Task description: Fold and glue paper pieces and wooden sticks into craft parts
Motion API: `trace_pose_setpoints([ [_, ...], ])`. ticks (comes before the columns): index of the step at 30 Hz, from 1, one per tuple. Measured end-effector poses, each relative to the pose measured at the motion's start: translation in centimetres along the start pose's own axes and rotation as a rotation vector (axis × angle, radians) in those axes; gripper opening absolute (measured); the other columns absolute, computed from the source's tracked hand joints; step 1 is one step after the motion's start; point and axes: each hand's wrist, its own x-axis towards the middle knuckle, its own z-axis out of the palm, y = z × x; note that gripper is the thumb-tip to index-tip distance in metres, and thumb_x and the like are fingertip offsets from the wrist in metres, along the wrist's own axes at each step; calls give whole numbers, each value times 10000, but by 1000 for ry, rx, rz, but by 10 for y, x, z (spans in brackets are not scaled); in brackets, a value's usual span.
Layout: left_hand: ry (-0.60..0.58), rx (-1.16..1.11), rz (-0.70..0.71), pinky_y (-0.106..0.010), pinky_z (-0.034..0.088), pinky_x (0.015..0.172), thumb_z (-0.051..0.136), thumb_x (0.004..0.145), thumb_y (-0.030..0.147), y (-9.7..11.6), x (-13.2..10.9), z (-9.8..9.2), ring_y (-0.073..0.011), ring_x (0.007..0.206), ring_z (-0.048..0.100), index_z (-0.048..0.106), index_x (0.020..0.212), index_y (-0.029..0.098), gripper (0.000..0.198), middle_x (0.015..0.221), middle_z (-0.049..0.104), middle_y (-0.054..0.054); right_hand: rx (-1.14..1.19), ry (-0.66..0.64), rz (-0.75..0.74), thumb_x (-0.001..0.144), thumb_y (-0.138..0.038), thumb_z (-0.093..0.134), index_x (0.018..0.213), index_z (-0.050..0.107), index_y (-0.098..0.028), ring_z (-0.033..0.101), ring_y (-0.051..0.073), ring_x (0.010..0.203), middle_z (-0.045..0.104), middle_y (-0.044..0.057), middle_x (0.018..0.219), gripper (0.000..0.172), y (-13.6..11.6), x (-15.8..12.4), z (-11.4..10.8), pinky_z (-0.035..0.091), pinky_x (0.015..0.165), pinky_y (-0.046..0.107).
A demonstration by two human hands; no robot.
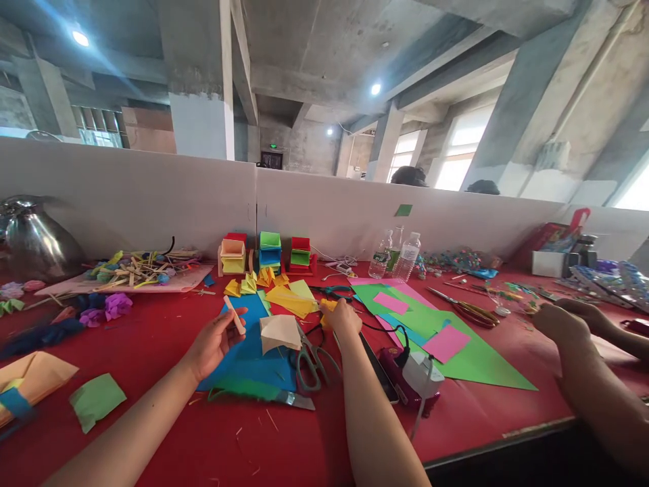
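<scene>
My left hand (215, 343) pinches a pale wooden craft stick (234, 316), held slanted above a blue paper sheet (243, 368). My right hand (342, 316) is closed on a yellow object (328, 306), mostly hidden by the fingers; its kind cannot be made out. Between the hands lie a cream paper piece (280, 334) and grey-handled scissors (313, 365). Closer to me is a utility knife with a green handle (248, 390). Behind are folded yellow papers (248, 283) and a yellow sheet (291, 301).
Small folded-paper chairs (270, 250) stand by the white partition (324, 213). A power adapter (423, 373) and green sheets (476, 355) lie to the right, with bottles (407, 257) behind. A metal jug (40, 240) stands far left. A co-worker's hands (560, 328) are at right.
</scene>
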Motion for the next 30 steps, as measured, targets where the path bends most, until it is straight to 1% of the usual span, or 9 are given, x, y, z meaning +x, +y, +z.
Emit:
trace_pose_setpoints([
  [5,-31,33,-14,-215,533,525,494,860,193,0,0,1,-101,560,589,642,955,91,204,668,615,-44,25,8,52,866,-308,521,1146,511,-157,571,196,954,547,77,1142,318,-9,3,16,488,792,402],
  [10,-52,42,-17,-220,531,524,511,851,204,-1,-1,1,-106,564,586,650,942,93,199,677,619,-46,215,93,18,867,-303,519,1145,510,-155,570,197,956,544,79,1146,315,-7,3,8,484,798,406],
  [13,-49,35,-15,-218,526,523,516,850,215,0,-2,2,-108,565,586,650,952,95,207,678,623,-49,405,167,-54,789,-249,600,1164,479,-151,564,222,963,581,97,1069,406,-6,0,0,459,817,395],
  [16,-35,21,-9,-217,525,526,507,855,214,2,-3,3,-107,565,584,644,978,99,217,674,622,-46,664,208,-158,691,-229,617,1193,424,-161,586,219,863,615,69,905,542,-10,-5,-5,474,740,344],
  [19,-6,2,9,-210,520,527,497,860,200,3,-2,4,-100,552,579,628,1011,106,221,658,617,-35,955,206,-271,678,-302,552,1150,424,-183,585,173,771,587,19,857,504,-17,-9,-4,484,657,294],
  [21,15,-11,29,-201,513,522,502,856,190,3,-1,4,-93,539,573,617,1030,118,220,641,610,-22,1126,166,-336,656,-336,527,1037,476,-195,578,151,737,566,-4,821,409,-22,-13,0,480,639,277],
  [24,32,-25,56,-194,498,502,515,848,197,3,1,3,-84,511,556,604,1048,135,227,624,592,-3,1306,45,-396,612,-345,536,869,521,-202,563,132,652,534,-33,712,294,-30,-22,9,470,590,269],
  [27,29,-26,79,-197,480,483,528,839,221,4,3,0,-80,498,536,597,1050,143,235,628,570,11,1386,-91,-429,599,-313,591,870,544,-207,538,105,577,527,-48,674,295,-38,-35,16,448,540,246],
  [30,15,-25,102,-184,445,456,560,816,251,8,4,-2,-69,488,497,607,1022,143,238,634,539,21,1387,-210,-456,621,-305,638,898,561,-201,515,92,526,535,-50,657,306,-46,-51,14,414,482,221],
])
